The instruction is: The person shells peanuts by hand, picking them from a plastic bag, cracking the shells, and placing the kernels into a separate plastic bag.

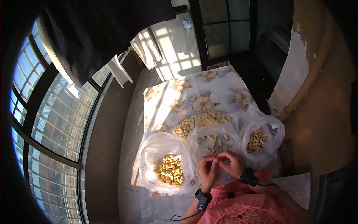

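Left hand (207, 172) and right hand (234, 164) both pinched closed on one peanut (215, 160), three peanut bags, left bag (149, 156), middle bag (201, 139), right bag (276, 130), one loose pile (197, 123) on tablecloth (209, 89)

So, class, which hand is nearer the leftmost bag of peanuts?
Left. The left hand sits right beside the leftmost bag; the right hand lies beyond the left one, farther from that bag.

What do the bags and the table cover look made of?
The bags look like thin clear plastic: glossy, crinkled, with peanuts showing through. The table cover seems printed cloth or vinyl, white with brown flowers; the picture leaves that open.
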Demonstrator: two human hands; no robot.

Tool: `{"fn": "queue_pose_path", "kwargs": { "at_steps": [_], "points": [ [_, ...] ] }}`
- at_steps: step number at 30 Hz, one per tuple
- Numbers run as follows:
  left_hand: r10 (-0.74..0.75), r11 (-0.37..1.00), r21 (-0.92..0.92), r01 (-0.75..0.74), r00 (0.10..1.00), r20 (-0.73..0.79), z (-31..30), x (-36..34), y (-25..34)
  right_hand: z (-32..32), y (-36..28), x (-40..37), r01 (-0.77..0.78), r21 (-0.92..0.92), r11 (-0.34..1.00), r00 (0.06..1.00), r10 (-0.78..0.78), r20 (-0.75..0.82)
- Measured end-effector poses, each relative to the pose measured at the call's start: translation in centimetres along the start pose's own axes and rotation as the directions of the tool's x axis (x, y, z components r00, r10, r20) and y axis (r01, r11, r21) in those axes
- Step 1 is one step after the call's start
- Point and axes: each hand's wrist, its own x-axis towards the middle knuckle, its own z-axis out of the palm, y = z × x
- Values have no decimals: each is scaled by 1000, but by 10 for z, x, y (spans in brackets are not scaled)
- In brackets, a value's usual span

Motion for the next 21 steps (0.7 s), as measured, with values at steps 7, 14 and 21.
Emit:
{"fn": "queue_pose_path", "kwargs": {
  "at_steps": [7, 14, 21],
  "points": [
    [7, 1000, -6, -7, 1000, -6, 0, 0, -1, 0, -1, 0, 11, 9, 1000, 1000, -11, -6],
    [13, 1000, -23, -14, 1000, -13, 0, 0, -2, 0, 0, 0, 47, 1, 999, 999, -47, -9],
    [15, 1000, 1, -15, 1000, -14, -1, 0, -5, 1, -2, 0, 34, -8, 999, 999, -34, -18]
  ]
}}
